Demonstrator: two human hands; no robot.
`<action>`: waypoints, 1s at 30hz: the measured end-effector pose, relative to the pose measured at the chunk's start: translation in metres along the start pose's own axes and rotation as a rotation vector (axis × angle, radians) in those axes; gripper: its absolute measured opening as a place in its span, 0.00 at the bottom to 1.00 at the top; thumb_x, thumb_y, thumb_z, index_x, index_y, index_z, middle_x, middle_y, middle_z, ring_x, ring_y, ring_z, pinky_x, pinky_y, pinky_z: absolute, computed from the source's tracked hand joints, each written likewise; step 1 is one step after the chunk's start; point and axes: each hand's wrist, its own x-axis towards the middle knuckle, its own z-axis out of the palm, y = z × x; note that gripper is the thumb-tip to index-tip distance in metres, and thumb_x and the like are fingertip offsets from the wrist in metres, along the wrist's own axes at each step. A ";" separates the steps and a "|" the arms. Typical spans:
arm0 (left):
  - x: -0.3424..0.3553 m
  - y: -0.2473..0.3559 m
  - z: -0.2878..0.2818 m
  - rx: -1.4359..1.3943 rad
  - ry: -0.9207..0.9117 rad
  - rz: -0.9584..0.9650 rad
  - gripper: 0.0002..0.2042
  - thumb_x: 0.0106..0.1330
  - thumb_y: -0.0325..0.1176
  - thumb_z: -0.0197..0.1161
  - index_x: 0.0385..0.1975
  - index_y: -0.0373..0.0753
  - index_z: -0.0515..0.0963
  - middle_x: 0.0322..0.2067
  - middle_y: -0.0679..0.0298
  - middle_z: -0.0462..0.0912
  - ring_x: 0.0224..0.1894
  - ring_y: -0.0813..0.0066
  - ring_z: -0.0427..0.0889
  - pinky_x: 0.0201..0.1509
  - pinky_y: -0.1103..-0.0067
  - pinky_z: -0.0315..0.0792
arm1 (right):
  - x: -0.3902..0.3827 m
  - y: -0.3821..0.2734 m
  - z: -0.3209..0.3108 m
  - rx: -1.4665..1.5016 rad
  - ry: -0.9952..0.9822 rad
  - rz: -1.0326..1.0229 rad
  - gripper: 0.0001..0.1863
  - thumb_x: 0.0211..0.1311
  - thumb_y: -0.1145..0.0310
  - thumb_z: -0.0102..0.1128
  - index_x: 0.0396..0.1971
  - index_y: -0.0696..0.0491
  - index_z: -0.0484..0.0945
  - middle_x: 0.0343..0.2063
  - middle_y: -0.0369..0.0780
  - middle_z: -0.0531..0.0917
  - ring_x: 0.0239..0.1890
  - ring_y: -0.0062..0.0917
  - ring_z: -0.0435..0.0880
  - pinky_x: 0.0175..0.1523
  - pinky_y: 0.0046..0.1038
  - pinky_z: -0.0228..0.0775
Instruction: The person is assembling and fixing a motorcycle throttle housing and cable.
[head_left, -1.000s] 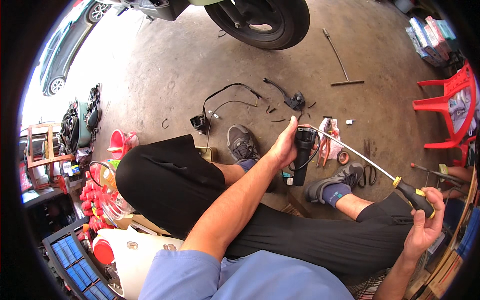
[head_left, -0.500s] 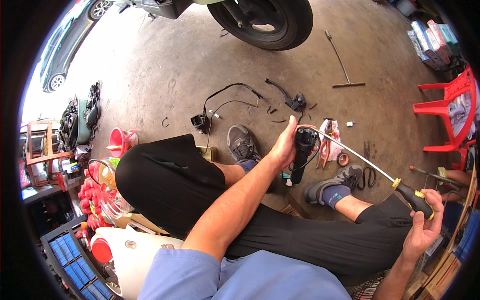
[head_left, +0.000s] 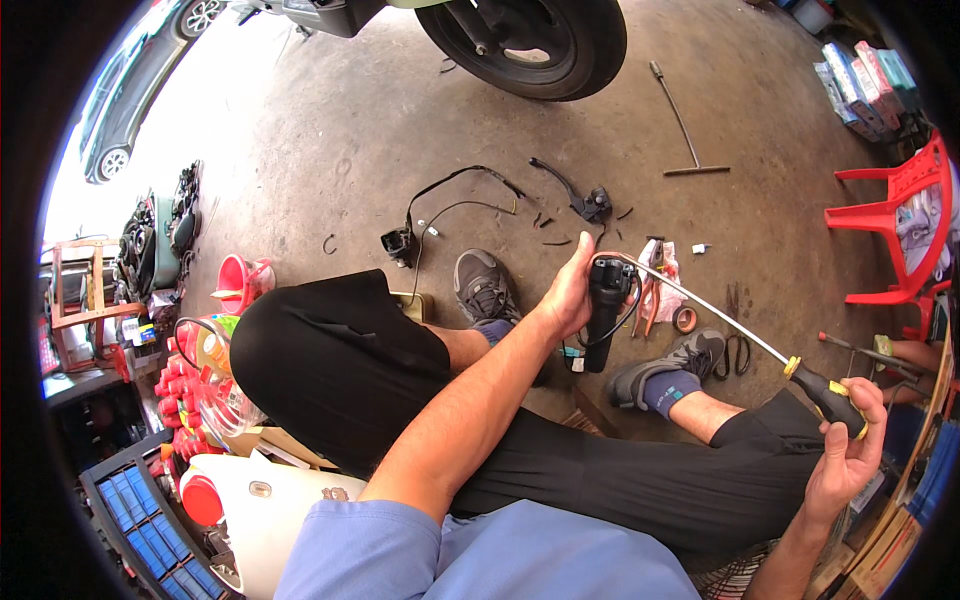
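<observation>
My left hand (head_left: pixel 572 292) is closed around a black handlebar grip (head_left: pixel 602 320) with a switch housing at its upper end, held above the floor between my feet. A thin dark cable loops down along the grip's right side. At the lower right, my right hand (head_left: pixel 850 455) grasps the black and yellow handle of a long screwdriver (head_left: pixel 828 396). Its steel shaft slants up to the left, and the tip meets the upper end of the housing; the exact contact point is too small to tell.
On the floor ahead lie a brake lever assembly (head_left: pixel 594 205), a switch housing with cable (head_left: pixel 398 243), pliers (head_left: pixel 652 295), a tape roll (head_left: pixel 685 319) and a T-handle wrench (head_left: pixel 682 125). A scooter wheel (head_left: pixel 590 60) stands beyond. A red chair (head_left: pixel 900 220) is at right.
The handlebar grip has tilted very slightly in my left hand. My right hand and the screwdriver look almost unmoved.
</observation>
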 end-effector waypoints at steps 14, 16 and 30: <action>0.001 -0.003 -0.001 -0.050 0.116 -0.022 0.37 0.71 0.69 0.37 0.56 0.38 0.71 0.41 0.61 0.79 0.42 0.61 0.81 0.48 0.63 0.74 | -0.001 0.002 0.000 -0.017 0.002 0.001 0.17 0.68 0.68 0.60 0.54 0.58 0.73 0.55 0.44 0.74 0.51 0.21 0.75 0.42 0.17 0.73; 0.002 -0.004 -0.001 -0.062 0.124 -0.016 0.37 0.71 0.69 0.38 0.56 0.39 0.71 0.42 0.61 0.79 0.43 0.60 0.81 0.48 0.62 0.74 | -0.001 0.004 -0.001 -0.008 -0.008 0.007 0.18 0.68 0.69 0.60 0.54 0.58 0.73 0.55 0.43 0.74 0.50 0.21 0.75 0.42 0.17 0.72; 0.003 -0.005 -0.004 -0.058 0.160 0.005 0.35 0.70 0.69 0.44 0.54 0.40 0.70 0.42 0.59 0.78 0.43 0.58 0.81 0.46 0.60 0.76 | 0.002 0.001 0.008 -0.016 0.004 0.026 0.17 0.67 0.69 0.59 0.53 0.57 0.73 0.54 0.42 0.73 0.51 0.21 0.74 0.43 0.15 0.70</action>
